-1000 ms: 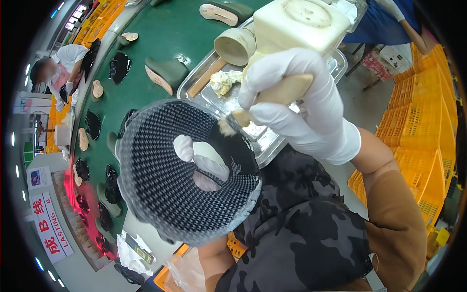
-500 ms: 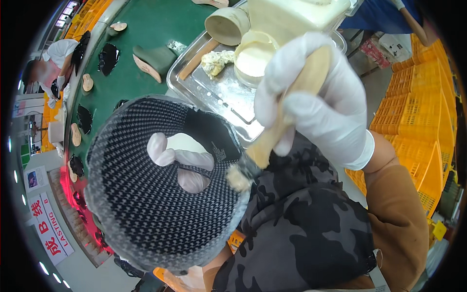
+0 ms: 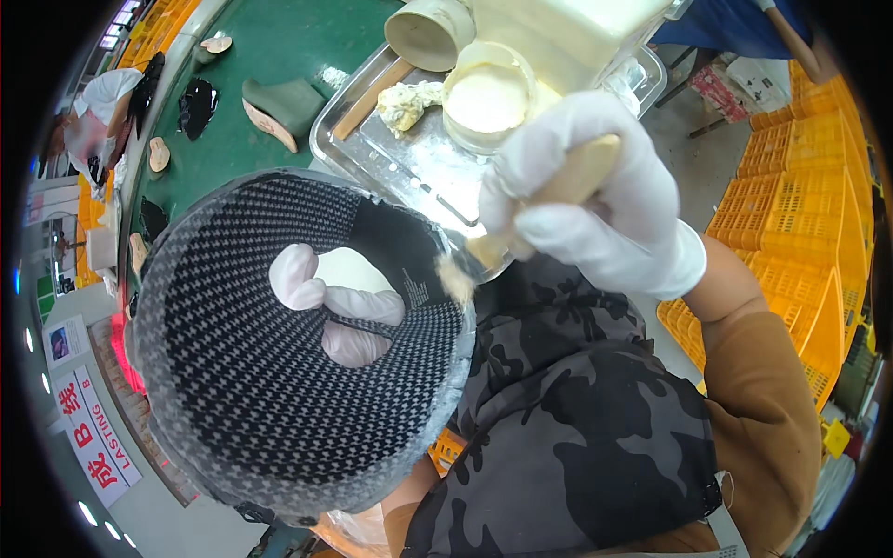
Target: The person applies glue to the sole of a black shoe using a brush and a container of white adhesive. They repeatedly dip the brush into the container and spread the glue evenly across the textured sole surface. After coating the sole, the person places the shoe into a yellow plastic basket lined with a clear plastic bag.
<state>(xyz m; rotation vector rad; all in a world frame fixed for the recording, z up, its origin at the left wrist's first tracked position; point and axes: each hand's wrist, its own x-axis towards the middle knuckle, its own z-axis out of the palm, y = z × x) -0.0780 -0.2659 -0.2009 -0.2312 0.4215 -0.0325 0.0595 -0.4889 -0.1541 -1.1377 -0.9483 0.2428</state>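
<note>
moved: our brush (image 3: pixel 458 276) dropped onto the upper's (image 3: pixel 279 372) rim
right hand (image 3: pixel 586 200): clamped on brush
left hand (image 3: pixel 335 307): spread inside upper
care: we'd judge thin, even strokes best

right hand (image 3: pixel 591 200), white-gloved, fisted around a wooden handle, knuckles up, just above and right of the houndstooth shoe upper (image 3: pixel 233 391). right forearm in a brown sleeve, running down and right from the wrist. left hand (image 3: pixel 339 307), also white-gloved, tucked inside the shoe upper, fingers (image 3: pixel 293 274) curled and showing through its opening; left forearm hidden beneath it.
</note>
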